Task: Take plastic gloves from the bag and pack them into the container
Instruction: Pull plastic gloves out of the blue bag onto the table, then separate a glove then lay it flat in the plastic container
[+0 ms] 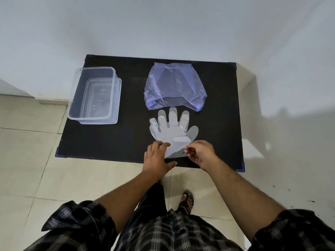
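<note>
Black table (108,142) w/ blue corner guards, pushed up against a white wall (163,24). Pale tiled floor (27,151) around it, dark specks at right. Below: plaid shirt (163,232), dark trousers, one foot in a dark sandal (186,200).

**No readable text**

I can read no words, numbers or brand marks on anything here. The bag (175,86), the container (95,96) and the glove (172,131) carry no print that I can see.
</note>
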